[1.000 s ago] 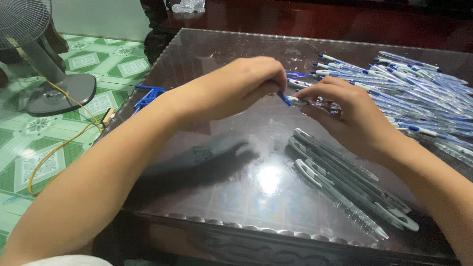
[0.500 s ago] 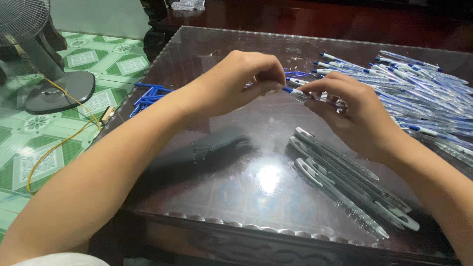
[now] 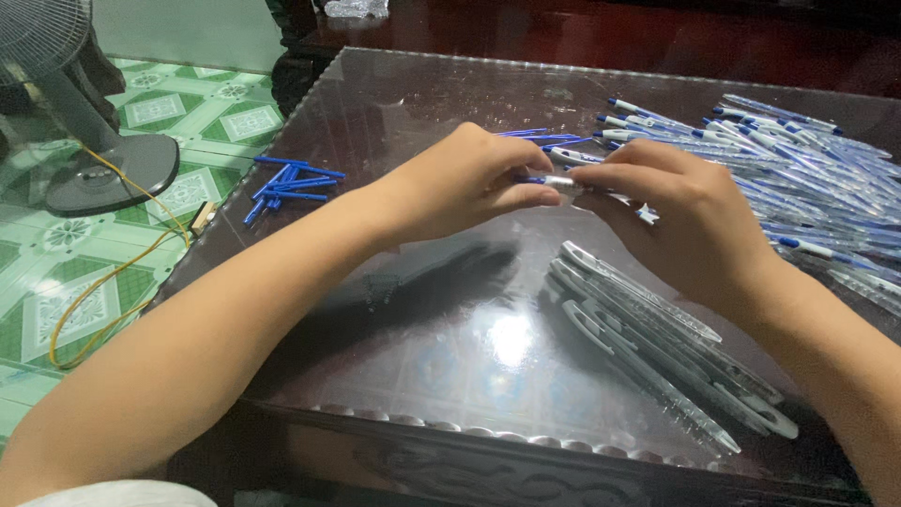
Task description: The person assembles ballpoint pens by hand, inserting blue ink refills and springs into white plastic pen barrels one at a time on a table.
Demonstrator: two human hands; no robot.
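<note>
My left hand (image 3: pixel 469 183) and my right hand (image 3: pixel 671 216) meet above the middle of a dark glass-topped table (image 3: pixel 413 103). Together they grip one clear pen (image 3: pixel 560 182) with a blue inner tube, the left fingertips pinching its left end and the right hand closed around its barrel. Below my right hand lies a row of clear pen barrels (image 3: pixel 657 343). To the left of my left forearm rests a small bunch of blue refill tubes (image 3: pixel 286 183).
A large heap of clear pens with blue tips (image 3: pixel 798 174) covers the table's right side. A standing fan base (image 3: pixel 108 169) with a yellow cord (image 3: pixel 94 300) sits on the green patterned floor at the left. The table's carved front edge (image 3: pixel 488 451) is close to me.
The view has shifted so the blue refill tubes at the left show fully. Both hands stay together on the pen, with the left fingers pushed closer against the right hand.
</note>
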